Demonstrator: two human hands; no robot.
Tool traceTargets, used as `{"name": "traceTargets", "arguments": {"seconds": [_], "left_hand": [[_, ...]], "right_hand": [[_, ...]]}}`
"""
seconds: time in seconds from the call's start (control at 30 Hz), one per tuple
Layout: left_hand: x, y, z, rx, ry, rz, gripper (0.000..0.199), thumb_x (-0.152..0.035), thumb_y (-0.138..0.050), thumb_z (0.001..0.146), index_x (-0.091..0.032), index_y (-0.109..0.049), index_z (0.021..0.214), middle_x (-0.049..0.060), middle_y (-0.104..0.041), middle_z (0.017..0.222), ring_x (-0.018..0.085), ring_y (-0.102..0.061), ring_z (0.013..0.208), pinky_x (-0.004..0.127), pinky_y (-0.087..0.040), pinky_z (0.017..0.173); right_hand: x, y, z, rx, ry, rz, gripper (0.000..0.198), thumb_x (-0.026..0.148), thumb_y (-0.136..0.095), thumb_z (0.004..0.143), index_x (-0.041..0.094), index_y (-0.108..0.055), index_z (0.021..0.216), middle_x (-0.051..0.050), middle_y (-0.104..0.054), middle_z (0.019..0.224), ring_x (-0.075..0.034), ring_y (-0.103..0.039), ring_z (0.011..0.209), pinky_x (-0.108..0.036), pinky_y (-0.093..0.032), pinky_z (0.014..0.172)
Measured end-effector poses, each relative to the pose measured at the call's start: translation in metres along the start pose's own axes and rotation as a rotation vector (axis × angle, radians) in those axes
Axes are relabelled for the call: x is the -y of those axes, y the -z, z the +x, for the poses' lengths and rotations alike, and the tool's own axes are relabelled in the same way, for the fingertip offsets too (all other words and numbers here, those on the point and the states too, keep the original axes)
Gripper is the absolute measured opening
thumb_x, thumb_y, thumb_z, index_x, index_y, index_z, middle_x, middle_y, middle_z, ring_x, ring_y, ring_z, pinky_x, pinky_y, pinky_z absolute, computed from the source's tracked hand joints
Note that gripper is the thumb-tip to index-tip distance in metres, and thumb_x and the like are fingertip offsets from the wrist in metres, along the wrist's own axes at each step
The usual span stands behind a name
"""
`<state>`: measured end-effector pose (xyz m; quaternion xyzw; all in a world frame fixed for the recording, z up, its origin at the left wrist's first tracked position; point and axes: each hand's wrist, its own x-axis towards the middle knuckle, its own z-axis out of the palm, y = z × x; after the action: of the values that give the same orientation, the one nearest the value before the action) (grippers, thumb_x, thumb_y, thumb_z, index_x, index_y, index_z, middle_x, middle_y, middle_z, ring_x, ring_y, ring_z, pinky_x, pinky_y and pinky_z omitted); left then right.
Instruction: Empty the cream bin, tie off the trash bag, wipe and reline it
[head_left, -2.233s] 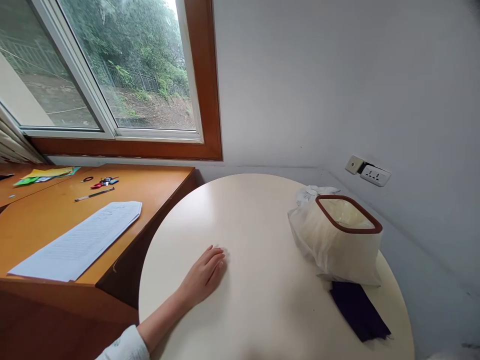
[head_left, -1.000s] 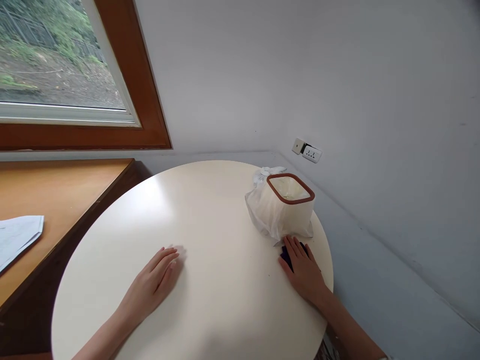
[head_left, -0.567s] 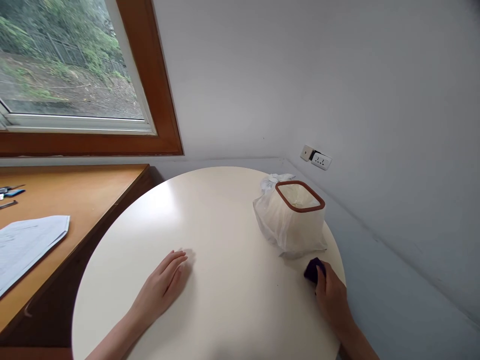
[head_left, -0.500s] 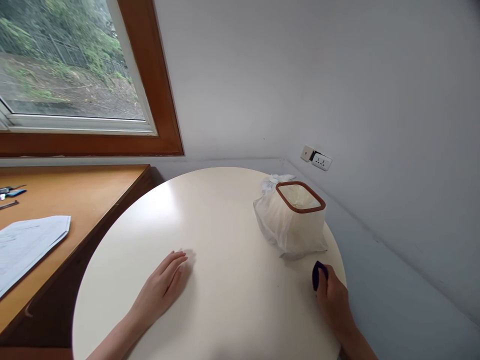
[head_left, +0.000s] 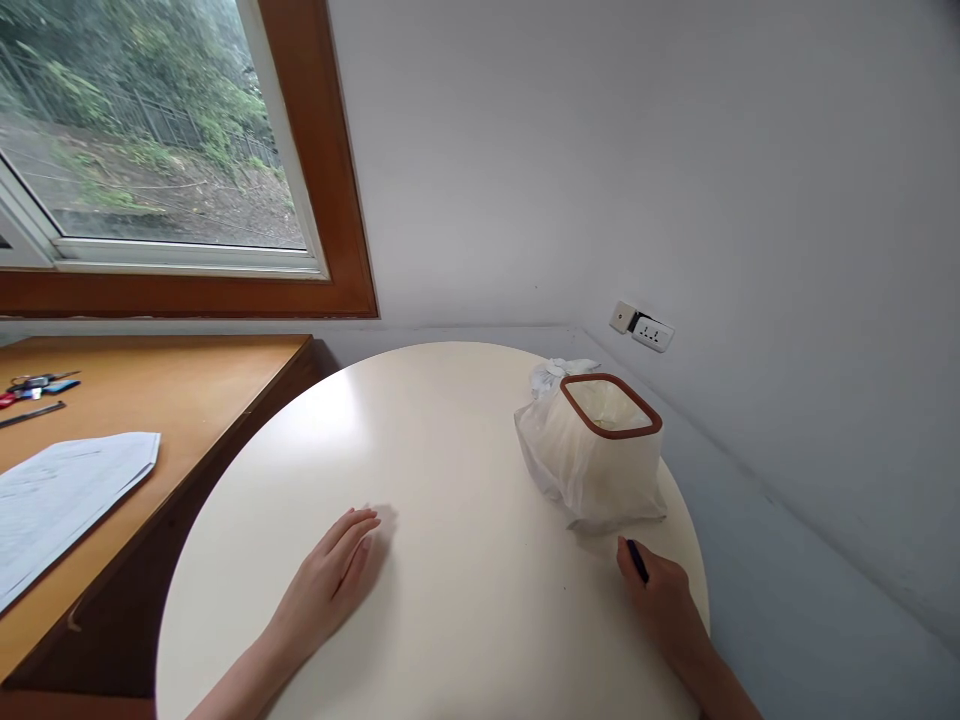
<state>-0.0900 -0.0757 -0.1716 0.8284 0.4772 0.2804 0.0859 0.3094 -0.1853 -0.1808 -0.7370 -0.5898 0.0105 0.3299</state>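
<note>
gripping dark cloth (head_left: 637,562) in the right hand (head_left: 666,600) near the edge of the round desk (head_left: 450,440), just in front of the bagged bin (head_left: 619,475). resting the left hand (head_left: 326,590) on it, loosely uncurled. can't read the small writing on papers (head_left: 75,500) at left.

Table (head_left: 442,470) ctr. Bin (head_left: 626,433) on table, R rear; bag (head_left: 592,485) in & around bin. R hand (head_left: 664,600) just before bin, nr table's R edge, w/ cloth (head_left: 637,561) btwn fingers. L hand (head_left: 330,570) on table, L of ctr, well apart fr. bin. Desk (head_left: 187,390) L of table; papers (head_left: 82,490) on desk, pen (head_left: 31,415) behind papers. Window (head_left: 150,160) behind desk. Socket (head_left: 652,334) on wall (head_left: 787,300), behind bin.
</note>
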Motion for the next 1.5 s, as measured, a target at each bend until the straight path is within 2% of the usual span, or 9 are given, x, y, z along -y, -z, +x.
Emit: {"name": "traceTargets", "arguments": {"seconds": [0.23,0.43,0.63,0.77,0.9,1.0,1.13,1.33,1.5], "left_hand": [[-0.008,0.005,0.004,-0.026,0.074,-0.079,0.029,-0.034,-0.035,0.091,-0.023,-0.058,0.105,0.008,-0.059,0.116,0.022,-0.057,0.108,0.035,-0.052,0.085],[-0.009,0.007,0.003,-0.010,0.074,-0.096,0.029,-0.034,-0.036,0.090,-0.024,-0.058,0.106,0.008,-0.058,0.116,0.021,-0.060,0.102,0.031,-0.053,0.080],[0.005,0.016,-0.004,-0.010,0.133,-0.048,0.029,-0.035,-0.035,0.090,-0.024,-0.055,0.108,0.008,-0.054,0.120,0.021,-0.059,0.103,0.031,-0.052,0.080],[0.018,0.027,-0.010,-0.002,0.183,0.005,0.029,-0.036,-0.035,0.090,-0.025,-0.054,0.109,0.007,-0.053,0.121,0.020,-0.061,0.099,0.030,-0.052,0.078],[0.035,0.038,-0.016,-0.050,0.228,0.055,0.030,-0.040,-0.036,0.089,-0.026,-0.054,0.108,0.007,-0.053,0.121,0.021,-0.061,0.098,0.029,-0.053,0.076],[0.042,0.042,-0.019,-0.050,0.281,0.064,0.032,-0.041,-0.035,0.089,-0.026,-0.054,0.110,0.007,-0.054,0.120,0.020,-0.063,0.094,0.028,-0.053,0.074],[0.045,0.043,-0.020,-0.016,0.315,0.048,0.034,-0.040,-0.035,0.088,-0.026,-0.054,0.113,0.006,-0.053,0.122,0.020,-0.063,0.096,0.025,-0.053,0.076],[0.048,0.036,-0.018,-0.008,0.288,0.041,0.033,-0.039,-0.037,0.088,-0.026,-0.054,0.112,0.007,-0.052,0.124,0.020,-0.063,0.098,0.024,-0.053,0.076],[0.048,0.025,-0.011,0.021,0.264,0.033,0.032,-0.039,-0.036,0.089,-0.026,-0.053,0.112,0.007,-0.050,0.127,0.020,-0.062,0.099,0.024,-0.052,0.077]], "right_hand": [[0.019,-0.011,0.007,-0.004,-0.042,0.153,0.039,0.046,-0.040,0.084,0.021,-0.036,0.054,0.005,-0.029,0.047,-0.010,-0.027,0.044,-0.025,-0.028,0.044],[0.048,0.000,0.025,0.153,-0.446,0.575,0.038,0.055,-0.044,0.080,0.020,-0.056,0.074,-0.001,-0.054,0.056,-0.015,-0.053,0.049,-0.024,-0.042,0.043],[0.036,0.016,0.026,0.388,-0.725,1.023,0.043,0.045,-0.056,0.074,0.019,-0.058,0.108,-0.010,-0.069,0.089,-0.024,-0.067,0.072,-0.036,-0.054,0.069],[0.019,0.020,0.023,0.309,-0.629,0.826,0.045,0.035,-0.048,0.076,0.018,-0.056,0.116,-0.011,-0.067,0.105,-0.025,-0.064,0.096,-0.036,-0.053,0.076],[-0.004,0.012,0.014,0.043,-0.268,0.333,0.049,0.034,-0.040,0.079,0.020,-0.049,0.126,-0.009,-0.056,0.124,-0.025,-0.050,0.117,-0.043,-0.043,0.095],[-0.020,0.000,0.003,0.142,-0.048,0.019,0.053,0.036,-0.038,0.082,0.019,-0.043,0.132,-0.008,-0.048,0.133,-0.026,-0.044,0.122,-0.047,-0.035,0.103],[-0.026,-0.011,-0.005,0.358,0.007,-0.218,0.061,0.044,-0.033,0.086,0.015,-0.029,0.140,-0.006,-0.031,0.144,-0.024,-0.027,0.133,-0.047,-0.024,0.110],[-0.016,0.000,-0.003,0.429,0.013,-0.273,0.063,0.049,-0.031,0.087,0.015,-0.027,0.140,-0.007,-0.024,0.146,-0.025,-0.022,0.135,-0.051,-0.016,0.111],[-0.001,0.024,0.012,0.103,0.054,-0.095,0.044,0.045,-0.036,0.088,0.024,-0.047,0.126,-0.007,-0.044,0.135,-0.025,-0.040,0.125,-0.049,-0.035,0.103]]}}
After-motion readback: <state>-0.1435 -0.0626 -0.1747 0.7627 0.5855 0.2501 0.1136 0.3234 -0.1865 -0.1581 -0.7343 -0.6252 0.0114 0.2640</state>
